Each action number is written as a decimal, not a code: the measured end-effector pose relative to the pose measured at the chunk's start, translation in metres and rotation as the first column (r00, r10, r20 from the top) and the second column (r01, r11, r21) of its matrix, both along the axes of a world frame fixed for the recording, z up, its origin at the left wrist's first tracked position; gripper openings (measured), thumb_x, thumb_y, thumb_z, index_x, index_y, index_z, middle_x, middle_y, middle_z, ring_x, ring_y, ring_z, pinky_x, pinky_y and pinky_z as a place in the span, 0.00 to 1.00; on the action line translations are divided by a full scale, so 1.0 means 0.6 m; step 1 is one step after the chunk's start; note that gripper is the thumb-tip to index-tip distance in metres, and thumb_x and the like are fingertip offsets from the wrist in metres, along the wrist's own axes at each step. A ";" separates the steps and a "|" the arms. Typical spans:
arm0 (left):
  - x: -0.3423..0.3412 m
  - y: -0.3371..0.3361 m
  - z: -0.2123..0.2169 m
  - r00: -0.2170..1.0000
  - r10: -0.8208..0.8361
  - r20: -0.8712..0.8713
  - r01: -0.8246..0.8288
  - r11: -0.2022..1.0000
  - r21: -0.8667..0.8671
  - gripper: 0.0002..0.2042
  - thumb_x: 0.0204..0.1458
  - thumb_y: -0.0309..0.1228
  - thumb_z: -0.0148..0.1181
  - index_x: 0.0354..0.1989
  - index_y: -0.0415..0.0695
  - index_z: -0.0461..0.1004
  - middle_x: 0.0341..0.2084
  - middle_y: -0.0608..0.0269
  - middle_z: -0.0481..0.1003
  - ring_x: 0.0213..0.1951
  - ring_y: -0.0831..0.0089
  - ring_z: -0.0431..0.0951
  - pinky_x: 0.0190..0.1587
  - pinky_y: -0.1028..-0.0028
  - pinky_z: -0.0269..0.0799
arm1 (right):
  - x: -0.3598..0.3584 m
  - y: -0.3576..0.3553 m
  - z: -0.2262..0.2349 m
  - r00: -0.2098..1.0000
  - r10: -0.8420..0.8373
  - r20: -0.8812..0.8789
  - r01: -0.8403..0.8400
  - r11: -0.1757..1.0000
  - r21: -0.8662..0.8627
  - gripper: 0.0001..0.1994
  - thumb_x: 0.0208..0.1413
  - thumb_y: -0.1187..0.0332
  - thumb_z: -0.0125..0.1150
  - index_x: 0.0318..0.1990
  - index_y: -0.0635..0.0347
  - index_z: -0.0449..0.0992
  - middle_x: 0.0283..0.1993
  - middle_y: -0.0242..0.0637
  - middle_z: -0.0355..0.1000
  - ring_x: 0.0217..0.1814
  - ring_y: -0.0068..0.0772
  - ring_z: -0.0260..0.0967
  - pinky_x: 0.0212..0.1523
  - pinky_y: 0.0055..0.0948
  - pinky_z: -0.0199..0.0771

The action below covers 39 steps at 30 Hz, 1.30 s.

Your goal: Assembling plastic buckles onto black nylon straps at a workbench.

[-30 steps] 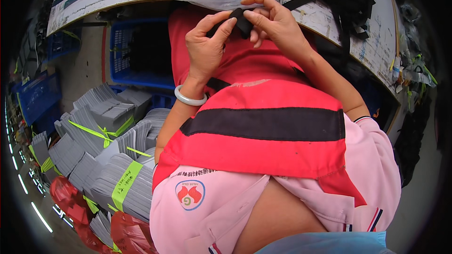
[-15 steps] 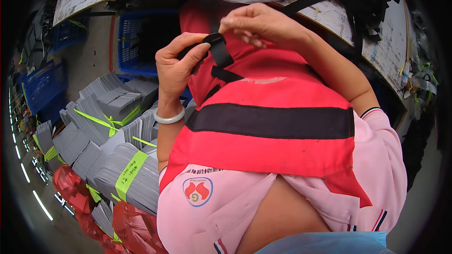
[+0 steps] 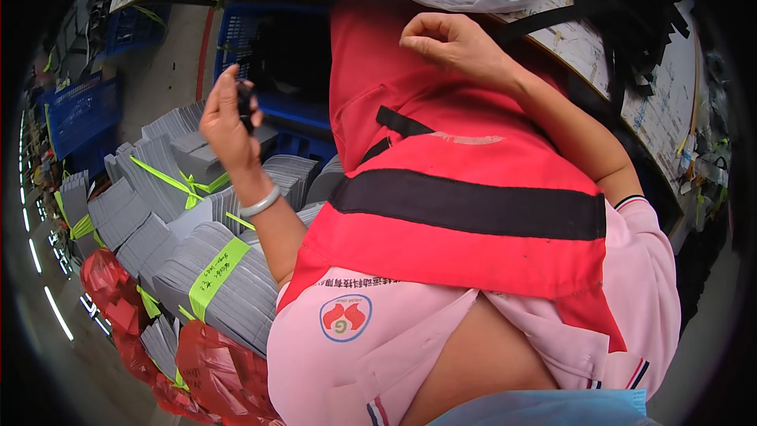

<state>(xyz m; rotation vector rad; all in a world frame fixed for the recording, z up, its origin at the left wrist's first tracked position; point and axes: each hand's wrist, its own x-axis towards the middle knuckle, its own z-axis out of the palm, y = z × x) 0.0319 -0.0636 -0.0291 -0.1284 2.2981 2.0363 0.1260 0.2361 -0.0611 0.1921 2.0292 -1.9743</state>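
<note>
Black pc (image 3: 245,104) | clamped in fingers of your L hand (image 3: 226,122), nr blue crate (image 3: 300,110) | your R hand (image 3: 453,46): curled, tips tog.

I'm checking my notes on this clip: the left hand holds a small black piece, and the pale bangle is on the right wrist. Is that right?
Not quite: the pale bangle is on the left wrist, as the head view shows. The left hand does hold a small black piece.

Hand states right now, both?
Left hand: closed on a small black piece.
Right hand: loosely closed, fingers curled, nothing visible in it.
</note>
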 end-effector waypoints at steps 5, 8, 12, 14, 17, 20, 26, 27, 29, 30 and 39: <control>0.072 0.151 -0.054 0.913 -0.405 0.054 0.387 0.899 0.206 0.14 0.59 0.37 0.57 0.43 0.38 0.78 0.20 0.70 0.73 0.17 0.86 0.67 0.15 0.85 0.58 | -0.012 -0.043 0.055 0.996 0.087 0.034 -0.086 0.995 -0.043 0.11 0.61 0.63 0.58 0.38 0.63 0.74 0.26 0.26 0.66 0.22 0.13 0.59 0.22 0.16 0.60; 0.078 0.192 -0.054 0.882 -0.466 0.064 0.426 0.849 0.313 0.15 0.58 0.38 0.59 0.44 0.38 0.78 0.20 0.70 0.73 0.17 0.87 0.67 0.16 0.85 0.57 | -0.007 -0.017 0.043 0.998 0.038 0.054 -0.034 0.996 -0.076 0.11 0.59 0.63 0.60 0.33 0.62 0.73 0.22 0.27 0.67 0.17 0.15 0.60 0.18 0.16 0.59; 0.077 0.206 -0.052 0.783 -0.549 0.294 0.372 0.791 0.487 0.11 0.54 0.34 0.63 0.40 0.39 0.80 0.21 0.71 0.74 0.17 0.89 0.66 0.18 0.86 0.55 | 0.017 0.017 0.030 0.989 -0.079 0.126 0.096 0.985 -0.142 0.10 0.58 0.63 0.62 0.32 0.61 0.73 0.21 0.26 0.67 0.18 0.14 0.61 0.18 0.15 0.59; 0.075 0.204 -0.068 0.730 -0.623 0.282 0.498 0.767 0.404 0.10 0.54 0.32 0.64 0.40 0.40 0.80 0.21 0.71 0.74 0.17 0.89 0.66 0.18 0.86 0.55 | 0.032 0.026 0.019 0.986 -0.104 0.133 0.123 0.982 -0.143 0.10 0.58 0.63 0.62 0.33 0.60 0.73 0.21 0.25 0.67 0.19 0.12 0.61 0.19 0.15 0.59; 0.074 0.210 -0.091 0.582 -0.782 0.224 0.754 0.622 0.210 0.06 0.54 0.28 0.63 0.37 0.40 0.81 0.21 0.75 0.74 0.18 0.90 0.65 0.17 0.85 0.55 | 0.061 0.034 0.003 0.997 -0.070 0.018 0.069 0.995 0.069 0.08 0.58 0.65 0.62 0.35 0.61 0.74 0.24 0.27 0.70 0.25 0.16 0.65 0.24 0.18 0.65; 0.076 0.218 -0.098 0.596 -0.743 0.304 0.717 0.663 0.213 0.08 0.56 0.32 0.61 0.37 0.40 0.80 0.21 0.73 0.74 0.18 0.88 0.66 0.16 0.85 0.56 | 0.105 0.085 -0.016 0.863 0.116 -0.492 0.284 0.694 0.662 0.10 0.49 0.66 0.66 0.39 0.55 0.75 0.38 0.36 0.72 0.41 0.41 0.70 0.42 0.33 0.71; 0.060 0.234 -0.103 0.610 -0.681 0.405 0.487 0.726 0.486 0.12 0.59 0.36 0.57 0.40 0.39 0.78 0.23 0.67 0.75 0.16 0.85 0.68 0.14 0.85 0.59 | 0.121 0.162 -0.042 0.797 0.231 -0.558 0.497 0.273 0.824 0.18 0.44 0.71 0.66 0.46 0.50 0.75 0.47 0.32 0.71 0.52 0.39 0.66 0.54 0.37 0.64; 0.063 0.242 -0.097 0.621 -0.684 0.383 0.513 0.724 0.462 0.12 0.59 0.36 0.58 0.41 0.39 0.78 0.23 0.67 0.75 0.16 0.85 0.68 0.15 0.85 0.59 | 0.122 0.161 -0.042 0.783 0.231 -0.577 0.480 0.366 0.797 0.16 0.46 0.72 0.65 0.45 0.52 0.76 0.44 0.33 0.72 0.48 0.38 0.68 0.50 0.34 0.67; 0.069 0.252 -0.083 0.664 -0.669 0.334 0.550 0.740 0.388 0.12 0.58 0.34 0.59 0.43 0.39 0.78 0.23 0.67 0.76 0.17 0.86 0.68 0.16 0.86 0.59 | 0.115 0.131 -0.016 0.763 0.225 -0.605 0.458 0.472 0.753 0.14 0.48 0.72 0.64 0.44 0.53 0.77 0.40 0.33 0.73 0.44 0.36 0.70 0.46 0.31 0.69; 0.076 0.251 -0.074 0.691 -0.657 0.301 0.550 0.748 0.370 0.11 0.57 0.34 0.60 0.43 0.39 0.78 0.23 0.67 0.77 0.17 0.87 0.68 0.16 0.86 0.59 | 0.109 0.100 0.013 0.801 0.105 -0.589 0.399 0.640 0.656 0.11 0.50 0.72 0.63 0.42 0.55 0.77 0.35 0.34 0.74 0.38 0.35 0.71 0.40 0.28 0.70; 0.102 0.257 -0.053 0.843 -0.537 0.031 0.517 0.826 0.225 0.10 0.54 0.23 0.61 0.45 0.37 0.78 0.25 0.74 0.74 0.24 0.89 0.66 0.24 0.87 0.59 | 0.067 0.039 0.072 0.950 -0.209 0.230 0.273 0.916 -0.295 0.12 0.63 0.61 0.53 0.36 0.63 0.69 0.23 0.33 0.71 0.18 0.18 0.67 0.18 0.16 0.67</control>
